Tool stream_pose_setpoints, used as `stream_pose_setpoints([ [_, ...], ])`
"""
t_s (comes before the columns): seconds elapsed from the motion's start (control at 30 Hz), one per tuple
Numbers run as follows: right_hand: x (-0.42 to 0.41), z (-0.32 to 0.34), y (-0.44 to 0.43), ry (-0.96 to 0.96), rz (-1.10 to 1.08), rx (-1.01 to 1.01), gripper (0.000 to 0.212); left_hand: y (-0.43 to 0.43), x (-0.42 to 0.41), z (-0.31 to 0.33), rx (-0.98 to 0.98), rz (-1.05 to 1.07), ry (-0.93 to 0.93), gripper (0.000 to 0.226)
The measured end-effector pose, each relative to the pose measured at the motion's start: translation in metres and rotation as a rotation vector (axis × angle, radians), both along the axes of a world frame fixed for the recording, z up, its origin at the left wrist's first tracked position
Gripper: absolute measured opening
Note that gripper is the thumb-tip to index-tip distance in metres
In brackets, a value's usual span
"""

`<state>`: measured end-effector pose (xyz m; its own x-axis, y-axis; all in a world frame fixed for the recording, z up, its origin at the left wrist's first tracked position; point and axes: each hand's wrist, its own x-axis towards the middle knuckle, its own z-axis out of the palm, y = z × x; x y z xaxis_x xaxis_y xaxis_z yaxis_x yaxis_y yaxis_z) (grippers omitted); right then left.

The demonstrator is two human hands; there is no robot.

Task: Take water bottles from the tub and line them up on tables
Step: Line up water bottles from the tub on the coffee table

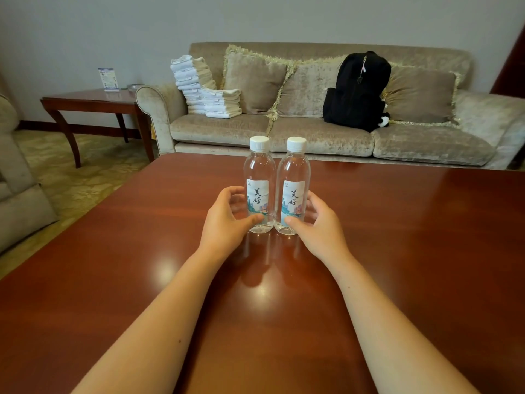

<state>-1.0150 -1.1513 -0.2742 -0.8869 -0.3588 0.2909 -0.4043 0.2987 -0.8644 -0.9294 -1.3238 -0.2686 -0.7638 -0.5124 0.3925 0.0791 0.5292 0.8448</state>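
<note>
Two clear water bottles with white caps and printed labels stand upright side by side on the glossy reddish wooden table (397,237). My left hand (227,220) curls around the lower part of the left bottle (259,172), thumb on its front. My right hand (318,226) holds the lower part of the right bottle (294,172) the same way. The bottles touch or nearly touch each other. No tub is in view.
Behind the table stands a beige sofa (312,135) holding a stack of folded towels (204,86), cushions and a black backpack (356,92). A wooden side table (93,100) with a card stands at the left. An armchair (17,180) fills the left edge.
</note>
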Motion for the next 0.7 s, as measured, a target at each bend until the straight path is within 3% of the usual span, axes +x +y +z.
stream_pose_setpoints([
  [0.1,0.003,-0.003,-0.001,-0.020,-0.021,0.027,0.096,0.005,0.003,0.000,-0.064,-0.011,-0.061,0.078],
  [0.2,0.012,0.000,0.000,-0.011,-0.036,0.106,0.107,0.005,0.003,-0.004,-0.102,-0.013,-0.161,0.092],
  [0.43,0.028,0.002,0.016,0.107,-0.157,0.308,0.095,0.002,0.016,-0.007,-0.294,0.077,-0.400,0.107],
  [0.57,0.047,-0.001,0.025,0.116,-0.213,0.468,0.082,0.013,0.036,-0.015,-0.538,0.159,-0.518,0.090],
  [0.7,0.068,0.004,0.034,0.083,-0.170,0.664,0.075,0.031,0.058,-0.009,-0.608,0.136,-0.594,0.075],
])
